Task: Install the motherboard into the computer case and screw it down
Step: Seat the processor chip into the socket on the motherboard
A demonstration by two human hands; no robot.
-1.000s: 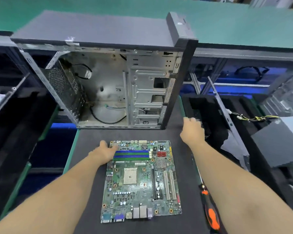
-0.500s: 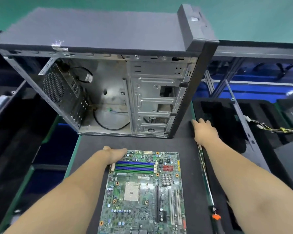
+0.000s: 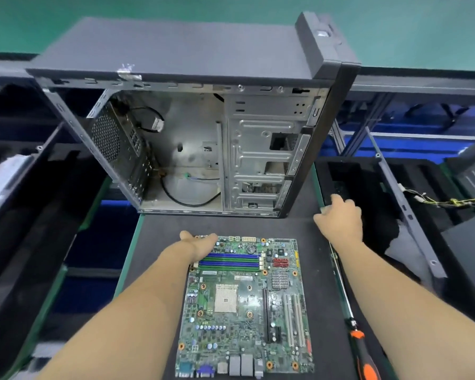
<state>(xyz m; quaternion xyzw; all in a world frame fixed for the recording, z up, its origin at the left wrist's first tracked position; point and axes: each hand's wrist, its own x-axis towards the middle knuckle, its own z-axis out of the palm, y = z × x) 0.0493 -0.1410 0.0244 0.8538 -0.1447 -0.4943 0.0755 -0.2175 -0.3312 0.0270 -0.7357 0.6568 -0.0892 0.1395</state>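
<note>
A green motherboard [image 3: 244,305] lies flat on the dark mat [image 3: 159,242] in front of me. My left hand [image 3: 199,242] rests on its far left corner, fingers laid over the board edge. The open computer case [image 3: 203,144] stands upright behind the board, its open side facing me, with loose cables inside. My right hand [image 3: 340,215] reaches over the mat's right edge into a black foam tray [image 3: 368,187]; its fingers are bent down and I cannot see what they touch.
A screwdriver [image 3: 361,349] with an orange and black handle lies along the mat's right edge. Black foam trays flank the mat on both sides. A metal panel [image 3: 403,204] and a wire bundle [image 3: 450,201] sit at the right. A green surface lies behind the case.
My view has shifted slightly. My right hand has moved further right, off the mat and over the foam tray. My left hand stays on the motherboard's far left corner.
</note>
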